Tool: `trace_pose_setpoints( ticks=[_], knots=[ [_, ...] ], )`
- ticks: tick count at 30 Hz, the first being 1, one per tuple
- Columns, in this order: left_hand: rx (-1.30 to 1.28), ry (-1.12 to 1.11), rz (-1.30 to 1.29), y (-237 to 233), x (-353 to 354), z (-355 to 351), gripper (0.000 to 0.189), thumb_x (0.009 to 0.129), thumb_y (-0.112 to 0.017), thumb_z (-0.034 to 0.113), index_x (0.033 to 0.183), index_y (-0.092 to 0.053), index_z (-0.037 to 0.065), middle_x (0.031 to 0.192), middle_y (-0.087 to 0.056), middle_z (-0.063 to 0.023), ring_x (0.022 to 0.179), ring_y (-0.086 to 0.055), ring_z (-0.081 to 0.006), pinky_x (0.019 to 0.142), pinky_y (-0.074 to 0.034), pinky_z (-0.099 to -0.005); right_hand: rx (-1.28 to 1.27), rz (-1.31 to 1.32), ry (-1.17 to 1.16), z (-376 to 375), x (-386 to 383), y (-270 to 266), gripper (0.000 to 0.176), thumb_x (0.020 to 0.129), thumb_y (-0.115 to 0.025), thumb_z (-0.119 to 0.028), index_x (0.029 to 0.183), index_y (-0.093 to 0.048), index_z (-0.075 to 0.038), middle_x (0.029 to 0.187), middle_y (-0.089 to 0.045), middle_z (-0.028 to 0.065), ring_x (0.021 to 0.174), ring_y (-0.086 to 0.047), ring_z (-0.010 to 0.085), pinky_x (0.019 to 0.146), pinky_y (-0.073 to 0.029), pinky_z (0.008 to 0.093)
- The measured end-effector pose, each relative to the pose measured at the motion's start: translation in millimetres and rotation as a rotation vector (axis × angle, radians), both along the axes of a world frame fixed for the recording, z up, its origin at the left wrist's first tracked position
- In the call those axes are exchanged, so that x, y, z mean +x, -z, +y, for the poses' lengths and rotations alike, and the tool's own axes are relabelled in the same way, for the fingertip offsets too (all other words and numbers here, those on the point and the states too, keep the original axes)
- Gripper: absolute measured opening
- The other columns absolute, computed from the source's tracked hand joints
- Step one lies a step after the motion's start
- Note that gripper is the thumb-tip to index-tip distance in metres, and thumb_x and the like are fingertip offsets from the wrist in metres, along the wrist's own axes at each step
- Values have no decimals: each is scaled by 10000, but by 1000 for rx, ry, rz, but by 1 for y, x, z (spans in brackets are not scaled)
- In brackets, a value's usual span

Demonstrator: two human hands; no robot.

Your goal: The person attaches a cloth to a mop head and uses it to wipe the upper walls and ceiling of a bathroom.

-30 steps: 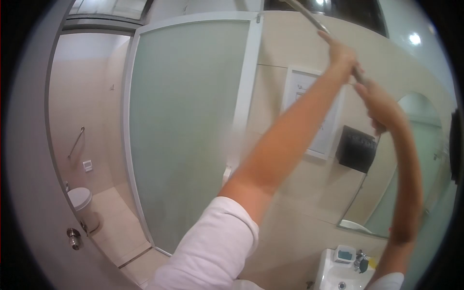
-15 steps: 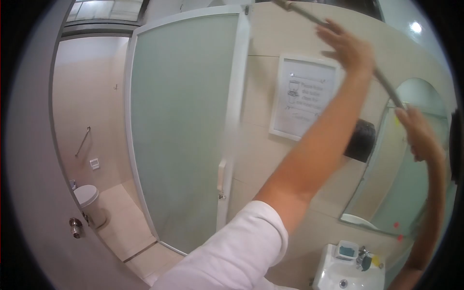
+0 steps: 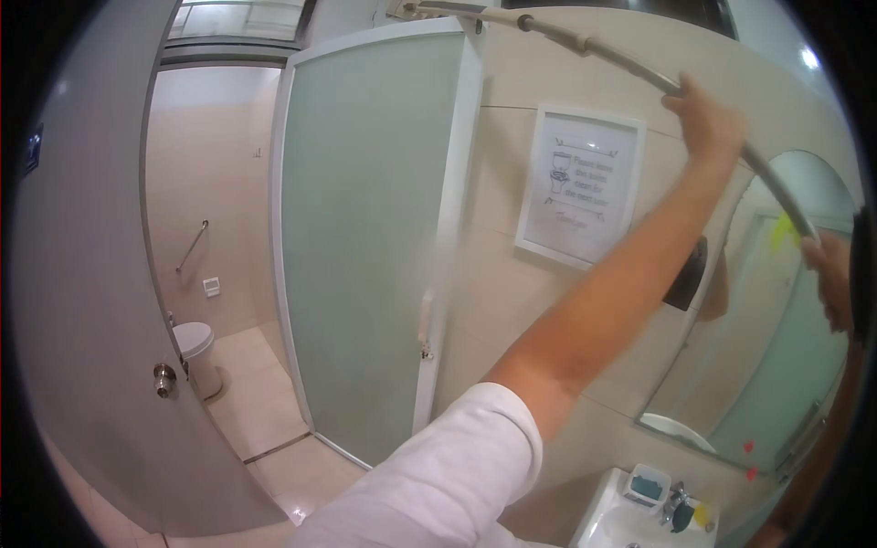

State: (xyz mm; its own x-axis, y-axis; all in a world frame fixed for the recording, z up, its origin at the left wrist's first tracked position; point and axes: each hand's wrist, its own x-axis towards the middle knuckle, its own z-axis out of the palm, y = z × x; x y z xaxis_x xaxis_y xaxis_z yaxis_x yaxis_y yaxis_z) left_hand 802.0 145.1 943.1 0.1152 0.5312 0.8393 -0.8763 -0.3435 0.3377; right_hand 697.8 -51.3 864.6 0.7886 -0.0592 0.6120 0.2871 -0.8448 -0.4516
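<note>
A long grey pole [image 3: 630, 66] slants across the upper right, its far end raised beside the top of a frosted glass door [image 3: 370, 228]. A flat, narrow head [image 3: 443, 9] shows at that end; I cannot make out its kind. Partway along the shaft, my left hand [image 3: 711, 119] is closed round it, the white-sleeved arm stretched up from below. Lower down, near the mirror's right edge, my right hand [image 3: 829, 279] grips the pole. The pole's lower end is hidden at the dark rim of the view.
A framed sign [image 3: 580, 187] hangs on the tiled wall beside a black dispenser [image 3: 687, 274]. An arched mirror [image 3: 731, 365] is above a white sink [image 3: 598, 521]. At left, a grey door [image 3: 100, 274] stands open before a toilet [image 3: 196, 342].
The pole's far end has come into view over the frosted door. My left hand has moved right and closed round the shaft; my right hand has moved lower and further right.
</note>
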Motion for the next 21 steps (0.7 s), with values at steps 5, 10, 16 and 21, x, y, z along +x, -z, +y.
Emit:
trace_pose_setpoints(
  ticks=[5,10,16,21],
  knots=[
    [86,-68,85,24,5,59,673,615,-585,-32,1233,-336,-129,1145,-283,-372,913,-542,-435,761,-508,-355,86,31,-220,45,23,33,404,912,-454,-457,940,-490,-55,525,-352,-20,332,-329,70,283,-260,244],
    [136,-216,206,62,-16,103,631,603,-575,-24,1216,-430,-52,1131,-321,-275,878,-544,-376,746,-511,-339,177,131,-542,93,33,78,380,910,-470,-457,839,-471,-84,523,-337,-31,340,-318,62,295,-271,245],
    [188,-265,238,75,-43,151,659,571,-612,-59,1209,-454,-15,1139,-321,-243,938,-516,-358,788,-511,-339,326,253,-782,148,26,109,336,917,-470,-421,788,-442,-113,535,-354,-42,346,-322,55,302,-281,237],
    [212,-383,385,76,-78,239,631,555,-624,-95,1153,-531,85,1192,-345,-220,1043,-524,-342,798,-514,-343,405,384,-1070,230,13,136,300,920,-467,-405,898,-445,-107,547,-376,-29,380,-371,66,317,-320,237]
  ],
)
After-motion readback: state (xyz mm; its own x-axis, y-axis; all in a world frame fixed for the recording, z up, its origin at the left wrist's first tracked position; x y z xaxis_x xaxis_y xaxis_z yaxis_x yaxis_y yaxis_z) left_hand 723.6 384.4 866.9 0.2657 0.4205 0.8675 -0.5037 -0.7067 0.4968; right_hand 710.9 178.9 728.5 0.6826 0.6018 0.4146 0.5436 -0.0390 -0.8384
